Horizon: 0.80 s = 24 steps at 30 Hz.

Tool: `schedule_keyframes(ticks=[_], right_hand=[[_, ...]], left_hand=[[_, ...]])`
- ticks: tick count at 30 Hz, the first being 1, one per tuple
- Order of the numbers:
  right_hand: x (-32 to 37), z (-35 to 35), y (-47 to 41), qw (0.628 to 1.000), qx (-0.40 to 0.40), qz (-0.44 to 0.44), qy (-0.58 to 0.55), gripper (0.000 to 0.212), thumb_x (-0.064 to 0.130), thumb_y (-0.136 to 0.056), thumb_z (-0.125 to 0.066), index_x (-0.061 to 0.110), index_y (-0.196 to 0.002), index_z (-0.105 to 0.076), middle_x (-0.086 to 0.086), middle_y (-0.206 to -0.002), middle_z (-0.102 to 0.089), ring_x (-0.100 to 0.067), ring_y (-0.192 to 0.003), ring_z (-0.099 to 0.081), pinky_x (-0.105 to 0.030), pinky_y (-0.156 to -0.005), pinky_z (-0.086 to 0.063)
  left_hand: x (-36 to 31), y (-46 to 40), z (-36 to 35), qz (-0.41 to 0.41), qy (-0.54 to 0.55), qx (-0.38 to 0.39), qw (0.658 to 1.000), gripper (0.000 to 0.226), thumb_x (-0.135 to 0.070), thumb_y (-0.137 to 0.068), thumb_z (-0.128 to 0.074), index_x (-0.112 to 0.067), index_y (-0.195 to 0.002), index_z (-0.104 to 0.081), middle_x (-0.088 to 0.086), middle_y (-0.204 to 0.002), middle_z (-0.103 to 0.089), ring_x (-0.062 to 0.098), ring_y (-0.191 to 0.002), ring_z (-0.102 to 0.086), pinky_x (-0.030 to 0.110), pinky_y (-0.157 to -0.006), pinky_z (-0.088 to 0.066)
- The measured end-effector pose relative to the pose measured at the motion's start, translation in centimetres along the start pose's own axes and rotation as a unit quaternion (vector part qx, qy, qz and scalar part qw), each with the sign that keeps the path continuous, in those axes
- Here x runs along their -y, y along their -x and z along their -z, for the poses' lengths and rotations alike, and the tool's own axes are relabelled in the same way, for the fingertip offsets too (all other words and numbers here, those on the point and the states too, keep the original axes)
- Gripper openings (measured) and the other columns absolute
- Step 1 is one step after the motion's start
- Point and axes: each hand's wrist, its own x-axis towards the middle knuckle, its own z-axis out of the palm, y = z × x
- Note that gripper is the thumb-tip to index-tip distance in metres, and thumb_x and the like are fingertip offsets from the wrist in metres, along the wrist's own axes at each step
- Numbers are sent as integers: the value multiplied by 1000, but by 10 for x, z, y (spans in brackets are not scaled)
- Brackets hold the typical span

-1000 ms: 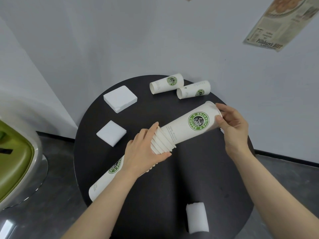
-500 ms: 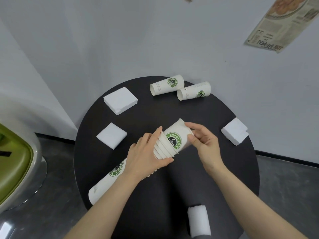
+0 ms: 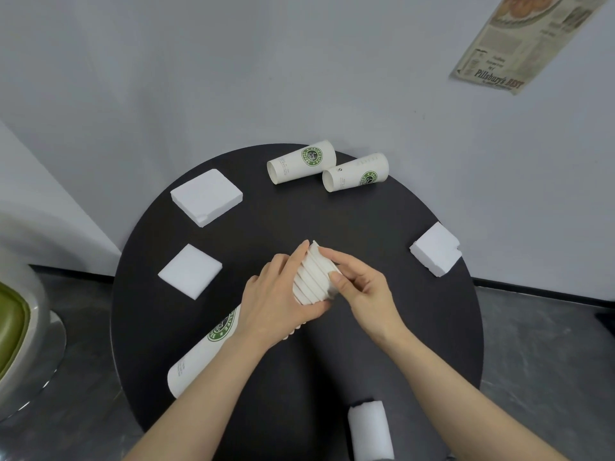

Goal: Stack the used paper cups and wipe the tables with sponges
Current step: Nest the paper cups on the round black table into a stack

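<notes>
A stack of white paper cups [image 3: 213, 347] with green logos lies on its side across the round black table [image 3: 416, 327]. My left hand [image 3: 276, 307] grips the stack near its open rims [image 3: 311, 277]. My right hand [image 3: 359, 287] presses on the rim end, thumb and fingers curled around the last cup, which sits nearly fully inside the stack. Two loose cups [image 3: 301, 161] [image 3: 356, 176] lie on their sides at the table's far edge. White sponges lie at the far left [image 3: 206, 196], left [image 3: 189, 271], right [image 3: 436, 249] and near edge [image 3: 369, 430].
A grey wall stands close behind the table, with a newspaper clipping [image 3: 519, 41] stuck at upper right. A green seat with a metal base [image 3: 20, 327] is on the floor to the left. Grey floor surrounds the table.
My right hand has pushed a cup into the stack's open end, moving left toward my left hand until the cup is almost fully nested. The right sponge came into view.
</notes>
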Motion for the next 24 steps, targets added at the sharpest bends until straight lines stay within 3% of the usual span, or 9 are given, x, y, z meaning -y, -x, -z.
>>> schedule_keyframes(ticks=[3,5,8,11,12,15,17,22,24], right_hand=[[0,6,-5,1000,-10,3,-3,41,-4,-95,-49,28,-116,-65,-29,-99,-64,-32,-100,-61,-26,-87,-48],[-1,9,-9,1000,-14,9,0,42,-5,-95,-49,27,-117,-65,-37,-91,-57,-42,-94,-56,-27,-86,-48],[0,14,-14,1000,-15,11,-7,43,-9,-93,-48,23,-118,-64,-32,-73,-53,-32,-76,-54,-20,-78,-47],[0,15,-20,1000,4,0,-21,42,-12,-93,-46,16,-120,-63,7,-61,-59,-7,-75,-59,-14,-75,-46],[0,15,-22,1000,9,-4,-23,43,-12,-93,-46,16,-120,-62,11,-64,-60,-5,-76,-60,-14,-75,-47],[-3,17,-31,1000,10,-11,-23,43,-9,-93,-47,21,-121,-63,-1,-69,-59,-10,-79,-60,-17,-75,-48],[-4,19,-39,999,17,-19,-27,41,-8,-94,-48,16,-123,-61,3,-68,-62,-6,-80,-63,-15,-75,-48],[-7,23,-63,999,32,-21,-28,41,-8,-93,-49,17,-124,-61,-13,-74,-59,-9,-79,-62,-16,-77,-48],[-11,24,-71,999,38,-24,-25,41,-8,-93,-49,17,-124,-60,-12,-76,-62,-11,-81,-63,-18,-79,-48]], left_hand=[[-5,-6,-3,-7,-2,-1,1000,99,-70,-66,-63,-41,-147,-14,-13,-125,-46,11,-112,-52,35,-87,-45],[-7,-11,-5,-13,-7,0,1000,100,-71,-68,-61,-40,-149,-12,-12,-126,-46,12,-112,-51,34,-86,-45],[-8,-16,-7,-21,-33,-7,999,104,-75,-67,-56,-40,-149,-3,-12,-126,-44,11,-110,-53,32,-81,-48],[-10,-23,-8,-28,-42,0,999,109,-78,-65,-55,-42,-147,8,-14,-129,-41,9,-109,-53,31,-78,-50],[-9,-26,-8,-31,-41,4,999,109,-78,-65,-56,-43,-147,9,-15,-129,-41,8,-108,-53,30,-77,-50],[-6,-39,-9,-27,-23,32,999,102,-73,-70,-57,-46,-147,4,-17,-129,-40,5,-108,-52,28,-76,-50],[-4,-47,-11,-18,-9,42,999,98,-70,-72,-57,-48,-147,1,-17,-128,-40,5,-108,-51,28,-78,-49],[-2,-64,-15,6,-11,24,1000,96,-70,-71,-58,-48,-147,-5,-18,-125,-42,5,-108,-51,28,-81,-48],[-1,-69,-16,14,-17,19,1000,96,-69,-71,-59,-47,-148,-6,-17,-124,-42,6,-106,-52,29,-80,-48]])
